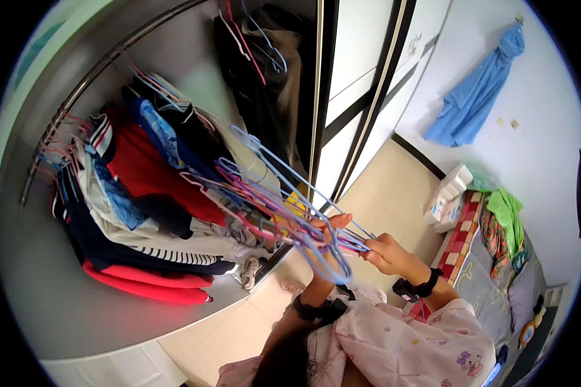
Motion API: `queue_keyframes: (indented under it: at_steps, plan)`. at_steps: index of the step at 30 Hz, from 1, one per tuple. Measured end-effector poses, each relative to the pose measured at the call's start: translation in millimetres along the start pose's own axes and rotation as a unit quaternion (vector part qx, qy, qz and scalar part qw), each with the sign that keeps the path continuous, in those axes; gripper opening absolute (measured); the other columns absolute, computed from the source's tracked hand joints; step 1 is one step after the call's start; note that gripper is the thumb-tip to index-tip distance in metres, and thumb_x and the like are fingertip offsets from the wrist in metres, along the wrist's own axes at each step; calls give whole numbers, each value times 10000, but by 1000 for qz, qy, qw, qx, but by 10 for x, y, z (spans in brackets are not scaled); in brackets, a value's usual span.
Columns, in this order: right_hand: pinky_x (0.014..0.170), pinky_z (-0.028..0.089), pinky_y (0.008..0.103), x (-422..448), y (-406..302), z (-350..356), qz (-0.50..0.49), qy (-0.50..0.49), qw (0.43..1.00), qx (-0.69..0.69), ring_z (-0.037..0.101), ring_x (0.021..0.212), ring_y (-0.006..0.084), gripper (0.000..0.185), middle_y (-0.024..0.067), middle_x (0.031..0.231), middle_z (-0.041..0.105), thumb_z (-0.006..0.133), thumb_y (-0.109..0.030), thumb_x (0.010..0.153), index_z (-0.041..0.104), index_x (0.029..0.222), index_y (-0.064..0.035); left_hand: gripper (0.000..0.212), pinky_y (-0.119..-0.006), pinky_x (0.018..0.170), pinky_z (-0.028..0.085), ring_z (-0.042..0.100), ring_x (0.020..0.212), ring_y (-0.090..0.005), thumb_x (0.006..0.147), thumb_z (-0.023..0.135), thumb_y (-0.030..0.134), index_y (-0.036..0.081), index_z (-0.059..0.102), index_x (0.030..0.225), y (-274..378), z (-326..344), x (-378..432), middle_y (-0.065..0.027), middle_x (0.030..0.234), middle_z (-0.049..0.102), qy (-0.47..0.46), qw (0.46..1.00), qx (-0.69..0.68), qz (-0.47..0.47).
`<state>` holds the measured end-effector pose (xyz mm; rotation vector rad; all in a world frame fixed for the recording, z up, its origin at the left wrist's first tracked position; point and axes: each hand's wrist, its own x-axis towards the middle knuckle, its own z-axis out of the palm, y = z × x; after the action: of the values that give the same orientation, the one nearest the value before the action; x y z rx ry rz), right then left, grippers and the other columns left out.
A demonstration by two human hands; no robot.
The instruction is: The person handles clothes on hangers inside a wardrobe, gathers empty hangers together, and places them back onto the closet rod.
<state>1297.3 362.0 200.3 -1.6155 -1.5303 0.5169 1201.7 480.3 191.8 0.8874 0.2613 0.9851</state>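
A bundle of thin plastic-coated clothes hangers, blue, purple and pink, spans the middle of the view in front of an open wardrobe. My left hand (340,221) is around the bundle, its palm partly hidden behind the hanger wires. One blue hanger (341,276) loops down past my left wrist. To its right, my right hand (389,254) pinches the near end of the blue hangers between thumb and fingers. A pink hanger (232,213) sticks out of the bundle towards the hanging clothes. No garment shows on the hangers in my hands.
Clothes, among them a red garment (145,164), hang from a metal rail (77,92) at left. White sliding doors (358,48) border the wardrobe. A sneaker (250,272) is by its bottom edge. At right are a bed (469,271), white packs (448,198) and a hanging blue cloth (484,92).
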Motion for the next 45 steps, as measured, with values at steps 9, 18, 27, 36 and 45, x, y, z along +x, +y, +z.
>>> queue_keyframes:
  at_steps: [9,18,27,36,45]
  plan:
    - [414,297,320,34,290,-305,-74,-70,962,255,355,402,205,474,64,482,360,343,-372,920,395,589,-36,266,-418,827,469,569,907,-297,866,505,161,64,370,1074,-27,375,-333,-180,1055,520,196,976,-25,97]
    - [525,384,352,295,-17,-386,-78,-187,973,111,451,550,328,370,164,624,510,372,-289,915,543,754,-3,179,-457,869,446,496,1086,-335,870,492,91,81,364,996,61,188,-863,-220,1188,463,249,952,-39,173]
    - [577,430,355,324,-109,263,-108,-372,910,147,553,583,277,358,156,666,569,371,-307,915,597,851,-37,556,-471,927,394,453,1104,-380,874,490,135,98,119,1286,99,109,-1072,-256,1247,373,284,934,-16,215]
    - [606,441,314,671,-223,566,-156,-362,905,161,571,644,207,224,102,705,576,493,-256,874,549,905,-41,304,-323,675,423,452,640,-136,872,520,222,54,353,1062,469,-278,-894,-53,719,460,281,929,89,224]
    - [738,451,323,2878,-11,-211,-137,204,959,140,560,847,231,308,116,928,567,579,-137,746,514,1030,-40,202,-259,539,405,468,548,-149,847,490,177,-11,420,820,923,-644,-385,-93,632,490,399,814,251,341]
